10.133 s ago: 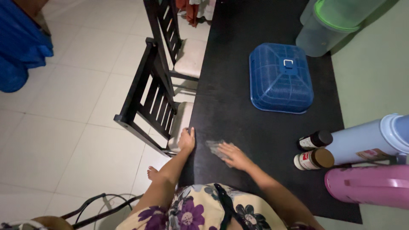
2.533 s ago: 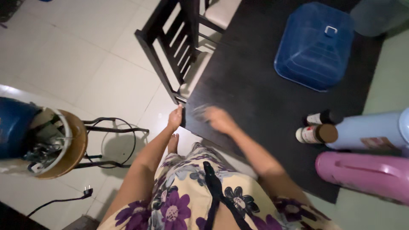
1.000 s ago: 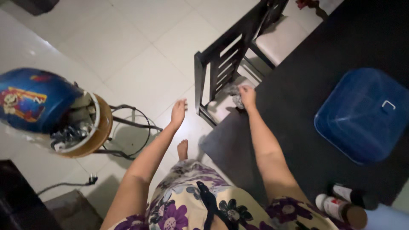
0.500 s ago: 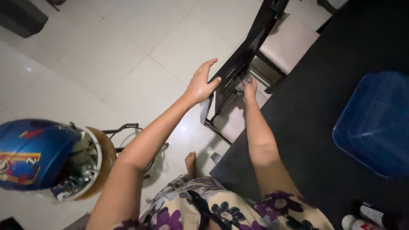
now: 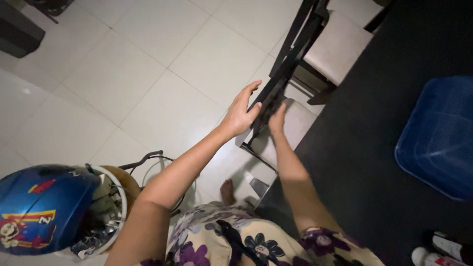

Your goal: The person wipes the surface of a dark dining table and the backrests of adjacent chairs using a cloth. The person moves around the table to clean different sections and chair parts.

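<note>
on chair back (image 5: 276, 93) now, both hands (closer)

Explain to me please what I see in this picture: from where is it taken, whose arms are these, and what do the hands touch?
The picture comes from a camera worn on a person's head, looking straight down, so the arms are that person's own. The left hand rests against the back of a black chair that has a pale seat. The right hand reaches the same chair back; whether its fingers close on it or on something small is not clear. To the right is a dark table with a blue mesh food cover and some bottles at the bottom edge. At the lower left a blue helmet sits on a round stool, on a pale tiled floor.
</note>
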